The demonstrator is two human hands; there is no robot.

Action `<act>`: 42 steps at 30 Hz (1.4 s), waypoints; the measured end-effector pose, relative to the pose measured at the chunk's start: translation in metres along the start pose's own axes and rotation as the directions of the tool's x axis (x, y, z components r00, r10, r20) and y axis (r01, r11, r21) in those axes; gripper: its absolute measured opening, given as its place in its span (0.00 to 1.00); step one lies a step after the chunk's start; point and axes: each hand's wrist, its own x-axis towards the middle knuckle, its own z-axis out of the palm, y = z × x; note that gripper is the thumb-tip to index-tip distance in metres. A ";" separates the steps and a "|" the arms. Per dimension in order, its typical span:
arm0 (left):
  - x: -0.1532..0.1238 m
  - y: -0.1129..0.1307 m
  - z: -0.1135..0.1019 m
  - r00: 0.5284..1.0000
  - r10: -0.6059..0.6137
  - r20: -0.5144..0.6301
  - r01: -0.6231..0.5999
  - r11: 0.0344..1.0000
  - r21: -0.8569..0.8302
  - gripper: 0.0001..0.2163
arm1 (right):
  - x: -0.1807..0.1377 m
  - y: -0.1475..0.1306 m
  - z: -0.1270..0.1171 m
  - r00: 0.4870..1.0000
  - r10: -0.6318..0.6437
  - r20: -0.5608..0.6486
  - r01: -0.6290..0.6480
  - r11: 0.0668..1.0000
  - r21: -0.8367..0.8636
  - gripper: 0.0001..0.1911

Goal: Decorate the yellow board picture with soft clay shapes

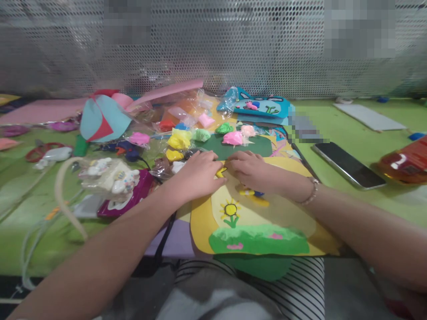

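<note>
Both hands are over the upper edge of a yellow paper card [200,222] with a paler inner panel. My left hand [207,172] rests at the card's top left, fingers bent but apart, its thumb beside a small yellow clay piece [220,172] with black on it. From the other side, my right hand [250,171] meets it with curled fingers; whatever is under the fingertips is hidden. Below the right hand, yellow and blue clay shapes [248,193] show in part. Lower on the card are a clay sunflower [231,210] and a green clay strip [260,240] with pink patches.
Behind the hands lie lumps of yellow clay [180,139], pink clay [232,138] and green clay [224,128] on wrappers. A blue decorated card [267,106] stands farther back. At right are a phone [348,164] and an amber bottle [405,162]; at left, red-handled scissors [42,153] and cables [30,240].
</note>
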 end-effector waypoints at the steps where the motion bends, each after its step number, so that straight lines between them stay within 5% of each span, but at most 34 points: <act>1: 0.000 0.000 0.000 1.000 -0.001 -0.003 0.001 1.000 -0.003 0.16 | 0.000 0.000 0.000 1.000 0.003 -0.006 -0.003 1.000 0.000 0.14; 28: 0.000 -0.001 -0.002 1.000 0.029 -0.007 -0.029 1.000 -0.011 0.14 | -0.001 -0.002 -0.001 0.997 -0.081 -0.004 0.080 0.992 -0.099 0.15; 35: -0.003 -0.007 -0.008 1.000 -0.017 -0.007 0.016 0.992 -0.122 0.26 | -0.001 -0.004 -0.006 0.995 -0.095 0.019 0.096 0.991 -0.091 0.17; 42: -0.006 -0.018 -0.017 0.976 -0.180 -0.121 0.199 0.965 0.171 0.15 | 0.008 0.004 -0.018 0.999 -0.047 -0.027 0.045 0.996 -0.083 0.15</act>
